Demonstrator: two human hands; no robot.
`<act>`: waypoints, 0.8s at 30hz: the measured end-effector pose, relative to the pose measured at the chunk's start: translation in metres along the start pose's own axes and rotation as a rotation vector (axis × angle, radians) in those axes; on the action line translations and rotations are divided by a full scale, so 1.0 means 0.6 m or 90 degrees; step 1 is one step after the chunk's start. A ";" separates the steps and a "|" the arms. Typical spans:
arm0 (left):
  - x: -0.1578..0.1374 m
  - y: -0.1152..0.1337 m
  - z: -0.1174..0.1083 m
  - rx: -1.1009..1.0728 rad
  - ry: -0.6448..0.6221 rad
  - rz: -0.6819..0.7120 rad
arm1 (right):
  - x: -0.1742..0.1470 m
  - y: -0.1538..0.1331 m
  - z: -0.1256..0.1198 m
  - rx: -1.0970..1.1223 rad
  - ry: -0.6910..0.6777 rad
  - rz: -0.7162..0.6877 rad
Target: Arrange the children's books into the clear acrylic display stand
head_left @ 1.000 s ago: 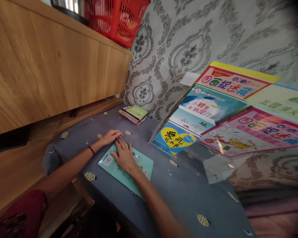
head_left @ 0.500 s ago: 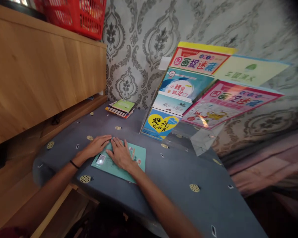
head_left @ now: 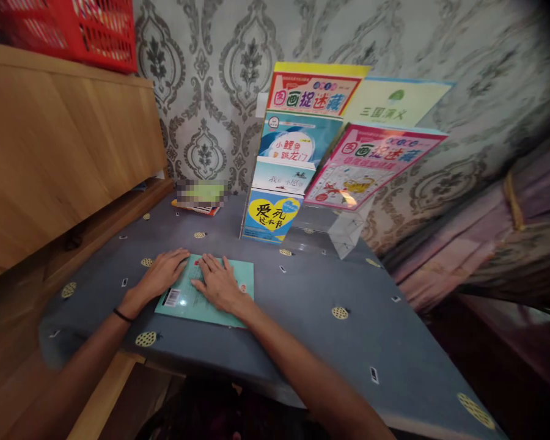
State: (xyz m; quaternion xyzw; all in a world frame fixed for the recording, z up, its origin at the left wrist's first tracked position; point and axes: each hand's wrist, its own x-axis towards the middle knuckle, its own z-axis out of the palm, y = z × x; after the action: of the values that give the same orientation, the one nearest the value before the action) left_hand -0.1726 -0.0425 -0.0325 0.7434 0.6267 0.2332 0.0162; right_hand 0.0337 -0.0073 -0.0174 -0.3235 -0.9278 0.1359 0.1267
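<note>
A teal book [head_left: 187, 311] lies closed on the table with a barcode near its left corner. My right hand [head_left: 220, 286] rests flat on its cover, fingers spread. Along the book's left edge lies my left hand [head_left: 161, 276], fingers stretched out and its tips near the far left corner. Neither hand grips anything. Part of the cover is hidden under my right hand.
A clear display rack [head_left: 346, 235] holds several upright books, among them a blue one with a yellow heart [head_left: 272, 214]. A small book stack [head_left: 197, 205], partly blurred, sits at the back left. A wooden cabinet [head_left: 73, 153] with a red basket [head_left: 103, 36] borders the left.
The view has turned to the right, showing more of the curtain. My hands have moved apart slightly, uncovering more of the book between them.
</note>
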 end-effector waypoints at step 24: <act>0.007 0.039 0.033 -0.008 0.037 0.044 | -0.051 0.037 -0.015 -0.003 0.051 0.043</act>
State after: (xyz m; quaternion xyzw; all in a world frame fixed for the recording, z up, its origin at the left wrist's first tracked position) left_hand -0.1434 -0.0381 -0.0416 0.7574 0.5994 0.2591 -0.0056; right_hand 0.0724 -0.0084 -0.0211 -0.3604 -0.9107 0.1249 0.1586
